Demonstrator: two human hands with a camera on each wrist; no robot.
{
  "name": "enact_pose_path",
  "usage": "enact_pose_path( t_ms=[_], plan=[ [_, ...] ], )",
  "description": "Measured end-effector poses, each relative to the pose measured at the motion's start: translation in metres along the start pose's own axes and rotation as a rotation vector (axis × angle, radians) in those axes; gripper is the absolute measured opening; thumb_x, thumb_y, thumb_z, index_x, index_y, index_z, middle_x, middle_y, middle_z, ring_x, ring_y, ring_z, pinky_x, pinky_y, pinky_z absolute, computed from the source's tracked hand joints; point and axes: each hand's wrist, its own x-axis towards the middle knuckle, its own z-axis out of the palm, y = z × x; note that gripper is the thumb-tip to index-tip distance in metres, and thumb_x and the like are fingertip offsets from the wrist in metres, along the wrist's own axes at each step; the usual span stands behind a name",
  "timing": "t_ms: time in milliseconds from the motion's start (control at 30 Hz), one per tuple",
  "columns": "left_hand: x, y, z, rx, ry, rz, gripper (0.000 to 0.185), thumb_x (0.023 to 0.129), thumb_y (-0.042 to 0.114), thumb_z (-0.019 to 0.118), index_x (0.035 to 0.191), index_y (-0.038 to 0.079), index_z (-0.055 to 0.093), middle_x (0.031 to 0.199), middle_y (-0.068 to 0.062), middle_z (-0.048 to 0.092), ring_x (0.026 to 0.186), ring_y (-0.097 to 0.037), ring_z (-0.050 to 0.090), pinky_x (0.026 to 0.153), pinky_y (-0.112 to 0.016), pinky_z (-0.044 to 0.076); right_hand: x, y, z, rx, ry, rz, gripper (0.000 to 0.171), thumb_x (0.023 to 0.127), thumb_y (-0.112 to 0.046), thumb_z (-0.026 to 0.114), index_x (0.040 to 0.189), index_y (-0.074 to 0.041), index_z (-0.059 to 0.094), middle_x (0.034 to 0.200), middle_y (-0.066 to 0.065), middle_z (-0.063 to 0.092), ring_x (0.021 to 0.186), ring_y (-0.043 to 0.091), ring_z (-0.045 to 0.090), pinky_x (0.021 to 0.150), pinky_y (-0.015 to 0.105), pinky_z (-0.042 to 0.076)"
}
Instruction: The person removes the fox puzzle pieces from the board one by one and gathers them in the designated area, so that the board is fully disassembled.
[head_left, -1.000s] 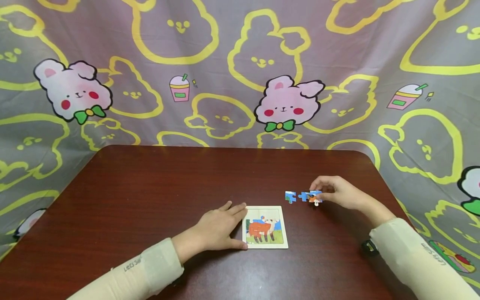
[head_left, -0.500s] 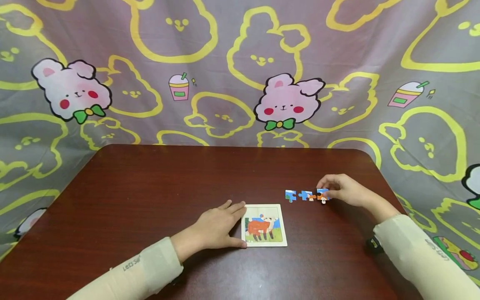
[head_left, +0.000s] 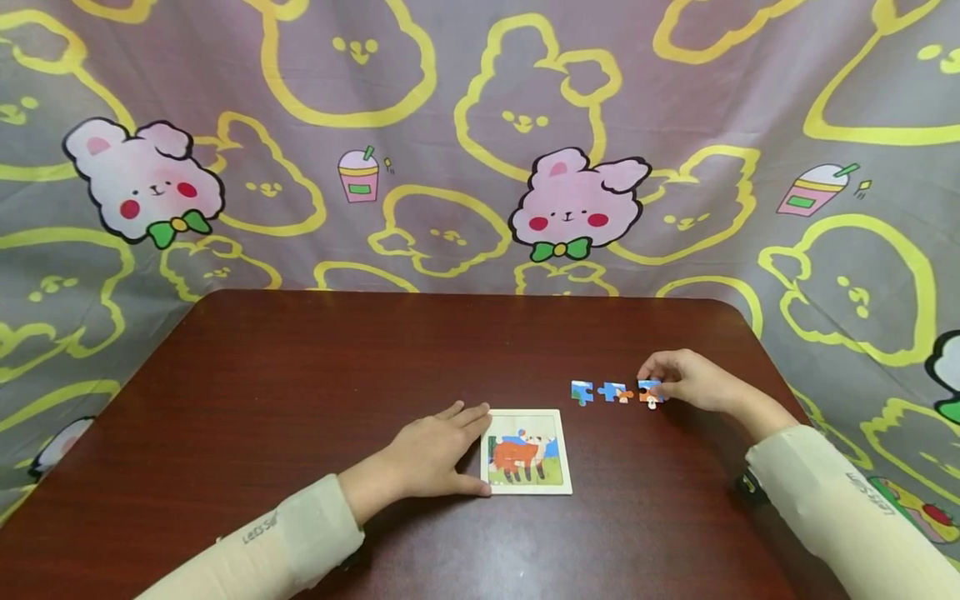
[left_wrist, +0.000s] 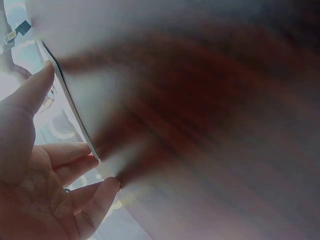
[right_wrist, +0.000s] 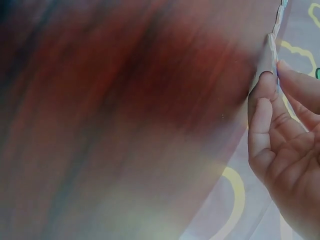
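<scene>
Glossy dark wood tabletop [head_left: 300, 400] carries our square puzzle board [head_left: 527, 452]; our left hand [head_left: 435, 454] rests flat against its edge; our right hand [head_left: 686, 379] pinches a knobbed piece [head_left: 649, 392] beside two loose pieces [head_left: 598, 392].

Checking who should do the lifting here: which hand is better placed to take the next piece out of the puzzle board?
Probably the right hand: it is at the loose pieces, while the left hand rests against the puzzle board.
</scene>
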Motion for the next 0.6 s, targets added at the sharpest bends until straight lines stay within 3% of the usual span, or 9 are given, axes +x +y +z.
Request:
enact_pose_path(
  t_ms=[600],
  plan=[
    [0.0008,0.0023,-0.0040,-0.014,-0.009,-0.016,0.095,0.081,0.067,0.069,0.151,0.009,0.042,0.161,-0.005,0.036,0.145,-0.034,0.039,0.107,-0.047,0.046,0.0052,-0.0005,-0.0023,-0.101,0.006,0.013,0.017,0.087,0.004,0.069,0.101,-0.003,0.067,0.086,0.003,0.064,0.072,0.010,0.055,0.064,0.024,0.046]
  ],
)
